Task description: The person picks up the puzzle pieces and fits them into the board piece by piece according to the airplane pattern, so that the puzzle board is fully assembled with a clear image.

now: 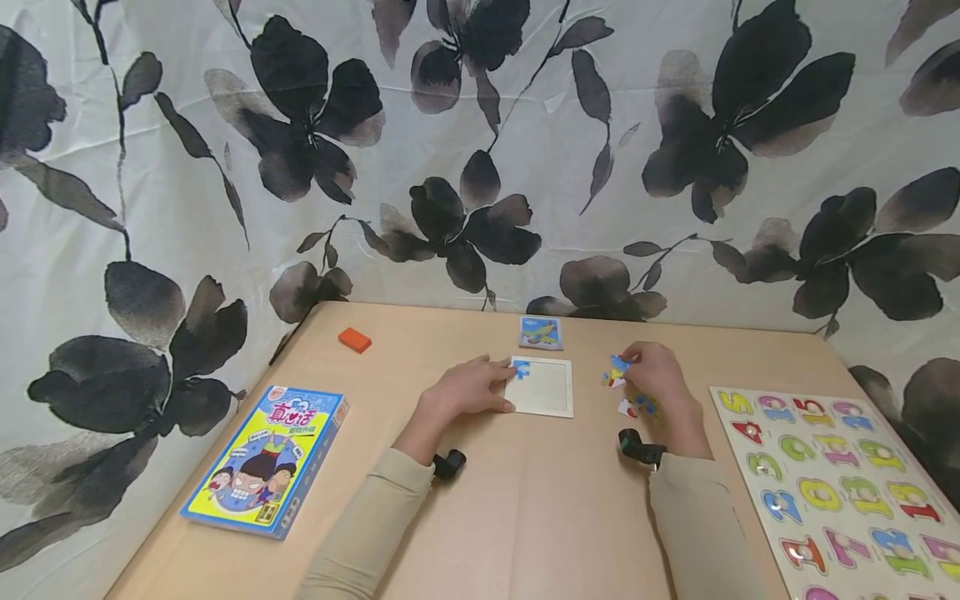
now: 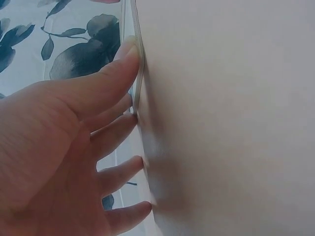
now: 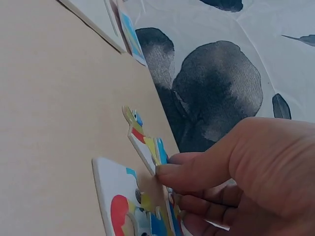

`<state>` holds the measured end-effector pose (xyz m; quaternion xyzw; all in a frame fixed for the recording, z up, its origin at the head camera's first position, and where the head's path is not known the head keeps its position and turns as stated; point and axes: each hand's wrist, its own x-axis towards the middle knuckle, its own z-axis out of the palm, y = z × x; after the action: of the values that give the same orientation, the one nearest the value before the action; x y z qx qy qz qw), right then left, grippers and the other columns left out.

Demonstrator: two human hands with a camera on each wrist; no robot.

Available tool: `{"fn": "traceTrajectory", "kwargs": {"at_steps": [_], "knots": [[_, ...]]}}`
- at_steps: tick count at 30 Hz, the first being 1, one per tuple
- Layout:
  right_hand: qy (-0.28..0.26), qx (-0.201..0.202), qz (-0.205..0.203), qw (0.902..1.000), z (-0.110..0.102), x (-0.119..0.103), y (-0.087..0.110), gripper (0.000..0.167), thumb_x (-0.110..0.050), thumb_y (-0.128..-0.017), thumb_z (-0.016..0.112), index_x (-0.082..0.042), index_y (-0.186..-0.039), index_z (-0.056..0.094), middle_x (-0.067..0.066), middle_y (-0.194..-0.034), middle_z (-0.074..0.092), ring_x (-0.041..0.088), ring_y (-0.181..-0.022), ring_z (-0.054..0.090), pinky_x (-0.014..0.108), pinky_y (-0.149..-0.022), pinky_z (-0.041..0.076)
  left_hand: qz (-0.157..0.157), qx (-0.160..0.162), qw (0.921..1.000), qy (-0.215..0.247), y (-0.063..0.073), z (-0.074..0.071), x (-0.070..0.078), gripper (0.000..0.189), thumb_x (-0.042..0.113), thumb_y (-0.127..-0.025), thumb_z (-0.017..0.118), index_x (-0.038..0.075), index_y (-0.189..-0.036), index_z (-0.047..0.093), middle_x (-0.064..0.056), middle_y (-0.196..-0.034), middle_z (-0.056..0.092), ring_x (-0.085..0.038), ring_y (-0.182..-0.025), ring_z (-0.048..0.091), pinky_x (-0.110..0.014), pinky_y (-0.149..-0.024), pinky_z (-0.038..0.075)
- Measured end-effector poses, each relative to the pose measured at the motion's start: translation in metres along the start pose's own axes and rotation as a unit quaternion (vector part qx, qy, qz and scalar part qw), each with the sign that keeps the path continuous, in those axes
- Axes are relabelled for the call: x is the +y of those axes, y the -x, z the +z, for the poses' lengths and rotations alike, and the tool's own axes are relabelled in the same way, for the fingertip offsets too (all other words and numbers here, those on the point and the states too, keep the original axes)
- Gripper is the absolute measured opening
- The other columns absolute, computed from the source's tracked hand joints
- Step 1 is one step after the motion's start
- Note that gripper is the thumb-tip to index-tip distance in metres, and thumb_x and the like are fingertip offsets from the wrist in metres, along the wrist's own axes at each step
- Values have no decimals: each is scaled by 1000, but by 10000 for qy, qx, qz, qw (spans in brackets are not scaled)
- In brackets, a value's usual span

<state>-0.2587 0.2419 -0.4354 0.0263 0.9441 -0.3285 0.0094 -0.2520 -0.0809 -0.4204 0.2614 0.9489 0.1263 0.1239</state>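
Observation:
A white square puzzle tray (image 1: 546,388) lies on the table, with blue puzzle pieces (image 1: 521,367) in its far left corner. My left hand (image 1: 468,387) rests at its left side, thumb touching the near corner and fingers spread along the edge. In the left wrist view the left hand (image 2: 74,128) shows its thumb against the tray edge (image 2: 139,49). To the right of the tray, my right hand (image 1: 660,375) pinches a blue-and-yellow puzzle piece (image 1: 619,364) between thumb and finger. Other loose puzzle pieces (image 3: 115,191) lie below and beside the right hand (image 3: 216,172).
Behind the tray lies a small picture card (image 1: 541,332). An orange block (image 1: 355,340) sits at the far left, a blue-and-yellow box (image 1: 266,462) nearer. A letter board (image 1: 840,492) covers the right side. A floral curtain (image 1: 480,150) hangs behind the table (image 1: 510,500).

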Motion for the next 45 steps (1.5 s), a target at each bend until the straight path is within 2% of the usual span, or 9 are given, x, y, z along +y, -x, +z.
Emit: {"fn": "traceTrajectory", "kwargs": {"at_steps": [6, 8, 14, 22, 25, 29, 34, 39, 45], "knots": [[-18, 11, 37, 10000, 1, -2, 2, 34, -1, -84, 53, 6, -115, 66, 27, -111, 65, 30, -83, 56, 31, -68, 47, -2, 26, 10000, 45, 1, 0, 0, 70, 44, -87, 74, 21, -148, 48, 0, -160, 38, -38, -149, 32, -57, -117, 33], [52, 109, -49, 9999, 2, -4, 2, 35, -2, -84, 52, 6, -115, 65, 28, -111, 64, 32, -85, 56, 34, -69, 49, -11, 28, 10000, 56, 1, 0, -1, 70, 43, -87, 74, 20, -148, 49, 0, -160, 38, -38, -149, 32, -56, -117, 33], [204, 252, -500, 9982, 9, -9, -3, 40, 0, -82, 56, 7, -121, 63, 29, -116, 54, 40, -98, 55, 52, -86, 51, 16, 9, 10000, 58, 1, -1, -1, 69, 43, -88, 73, 20, -149, 48, 0, -160, 38, -37, -149, 31, -56, -118, 32], [90, 265, -274, 9992, 13, -10, -3, 35, 1, -85, 58, 6, -119, 65, 31, -116, 63, 43, -103, 59, 54, -91, 51, 34, 6, 10000, 20, 1, -1, 0, 69, 44, -88, 72, 20, -149, 48, 0, -160, 38, -37, -149, 31, -56, -118, 32], [-115, 409, -90, 9991, 13, -10, -3, 34, 1, -84, 62, 7, -118, 64, 30, -114, 65, 42, -101, 59, 49, -85, 52, 25, -3, 10000, 69, 1, -2, 1, 69, 43, -88, 73, 20, -148, 49, -1, -160, 38, -38, -149, 31, -56, -118, 32], [-358, 683, 141, 9969, 13, -10, -3, 35, 1, -83, 67, 5, -117, 66, 26, -107, 63, 36, -93, 56, 36, -71, 49, -7, -3, 10000, 78, 1, -2, 1, 69, 43, -88, 73, 20, -149, 48, 0, -160, 37, -37, -149, 31, -56, -118, 31], [-421, 766, 105, 9961, 11, -12, -3, 30, 3, -84, 62, 3, -113, 69, 21, -99, 62, 30, -86, 53, 26, -64, 43, 7, 8, 10000, 67, 1, -1, 0, 70, 44, -88, 72, 20, -149, 48, 0, -160, 37, -37, -150, 31, -56, -118, 31], [-570, 526, 76, 9970, 7, -11, 0, 30, 1, -85, 59, 3, -113, 69, 22, -101, 66, 27, -81, 57, 25, -61, 45, 6, -11, 10000, 59, 2, -1, 1, 69, 44, -88, 72, 21, -149, 48, 1, -160, 38, -35, -150, 30, -55, -119, 31], [-985, -215, 196, 9947, -2, -13, 2, 37, -6, -89, 61, 5, -125, 63, 26, -113, 65, 25, -79, 61, 28, -65, 51, -27, -16, 10000, 50, 2, -2, 1, 69, 44, -89, 72, 21, -149, 48, 1, -161, 37, -35, -151, 30, -55, -119, 31]]}}
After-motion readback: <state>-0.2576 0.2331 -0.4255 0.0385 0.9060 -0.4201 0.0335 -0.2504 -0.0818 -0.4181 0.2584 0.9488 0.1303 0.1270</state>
